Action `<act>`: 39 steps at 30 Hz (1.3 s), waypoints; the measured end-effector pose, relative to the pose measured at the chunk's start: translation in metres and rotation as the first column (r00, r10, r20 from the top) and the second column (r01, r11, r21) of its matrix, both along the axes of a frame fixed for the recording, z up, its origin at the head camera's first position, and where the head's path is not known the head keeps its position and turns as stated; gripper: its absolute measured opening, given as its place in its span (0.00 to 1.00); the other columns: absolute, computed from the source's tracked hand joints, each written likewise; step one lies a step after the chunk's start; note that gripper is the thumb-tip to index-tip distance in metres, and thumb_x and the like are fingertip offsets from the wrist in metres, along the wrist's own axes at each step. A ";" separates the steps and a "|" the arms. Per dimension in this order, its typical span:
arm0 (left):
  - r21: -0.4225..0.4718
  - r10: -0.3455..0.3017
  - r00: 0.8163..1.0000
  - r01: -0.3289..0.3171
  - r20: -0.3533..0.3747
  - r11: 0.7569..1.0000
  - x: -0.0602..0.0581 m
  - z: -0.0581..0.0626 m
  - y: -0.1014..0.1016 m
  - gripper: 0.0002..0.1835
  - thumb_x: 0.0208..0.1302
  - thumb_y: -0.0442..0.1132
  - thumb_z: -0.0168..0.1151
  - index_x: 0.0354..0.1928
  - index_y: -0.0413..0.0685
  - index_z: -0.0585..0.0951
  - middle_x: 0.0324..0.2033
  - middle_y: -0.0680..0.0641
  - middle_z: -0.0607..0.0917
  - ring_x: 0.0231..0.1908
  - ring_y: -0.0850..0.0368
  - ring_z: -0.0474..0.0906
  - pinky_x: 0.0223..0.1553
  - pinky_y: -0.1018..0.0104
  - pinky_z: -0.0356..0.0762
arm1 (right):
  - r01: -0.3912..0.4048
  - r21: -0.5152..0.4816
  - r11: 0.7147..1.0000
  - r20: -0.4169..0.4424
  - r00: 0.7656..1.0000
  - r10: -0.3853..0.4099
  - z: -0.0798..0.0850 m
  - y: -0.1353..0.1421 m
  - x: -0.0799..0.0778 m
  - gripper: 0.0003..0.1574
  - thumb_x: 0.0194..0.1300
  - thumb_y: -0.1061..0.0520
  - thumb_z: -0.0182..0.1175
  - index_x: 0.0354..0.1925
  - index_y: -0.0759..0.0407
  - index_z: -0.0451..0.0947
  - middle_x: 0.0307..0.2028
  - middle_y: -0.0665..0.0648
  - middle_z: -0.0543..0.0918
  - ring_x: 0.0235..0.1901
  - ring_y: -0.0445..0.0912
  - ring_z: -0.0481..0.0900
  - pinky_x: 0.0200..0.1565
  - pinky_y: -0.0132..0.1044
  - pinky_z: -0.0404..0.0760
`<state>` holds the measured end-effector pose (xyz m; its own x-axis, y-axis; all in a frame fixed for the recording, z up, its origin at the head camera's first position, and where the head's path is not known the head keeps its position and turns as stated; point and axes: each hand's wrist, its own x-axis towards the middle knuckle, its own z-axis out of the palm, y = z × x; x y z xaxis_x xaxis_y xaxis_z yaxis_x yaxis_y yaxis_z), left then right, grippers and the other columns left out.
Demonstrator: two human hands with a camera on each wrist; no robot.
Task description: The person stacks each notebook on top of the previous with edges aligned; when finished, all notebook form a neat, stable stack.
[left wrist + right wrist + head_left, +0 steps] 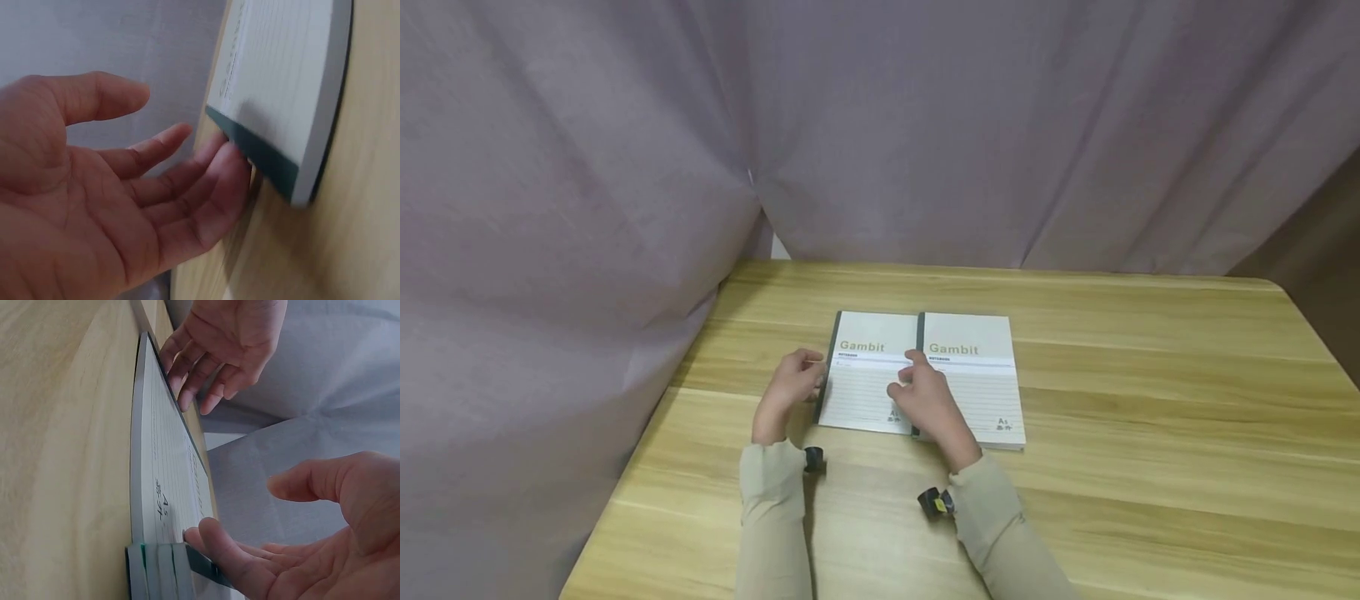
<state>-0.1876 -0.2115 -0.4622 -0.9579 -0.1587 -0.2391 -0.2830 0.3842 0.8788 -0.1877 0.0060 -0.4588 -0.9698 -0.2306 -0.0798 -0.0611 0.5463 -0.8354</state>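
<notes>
Two white "Gambit" notebooks lie side by side on the table, the left notebook (pixel 865 400) and the right notebook (pixel 973 393), each with a dark green spine on its left. The right wrist view shows the right one topping a stack of several notebooks (pixel 164 572); the left one lies lower. My left hand (pixel 792 382) is beside the left notebook's spine (pixel 265 153), fingers loosely bent with their tips right at that edge. Over the seam between the notebooks, my right hand (pixel 931 404) has its thumb apart and its fingertips at the stack's spine edge.
The wood-grain table (pixel 1150 433) extends far to the right of the notebooks. Grey curtains (pixel 887 133) hang behind the table and along its left edge. A small dark wrist camera (pixel 934 504) sits by the right sleeve, another (pixel 814 459) by the left.
</notes>
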 end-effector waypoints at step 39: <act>0.110 0.156 0.988 -0.156 0.008 0.982 -0.007 -0.005 0.001 0.33 0.49 0.16 0.49 0.63 0.24 0.69 0.52 0.28 0.78 0.49 0.39 0.75 0.51 0.50 0.76 | 0.044 -0.008 0.999 -0.021 0.999 -0.044 -0.008 0.008 -0.009 0.39 0.62 0.63 0.63 0.67 0.76 0.65 0.51 0.67 0.82 0.41 0.55 0.82 0.47 0.48 0.82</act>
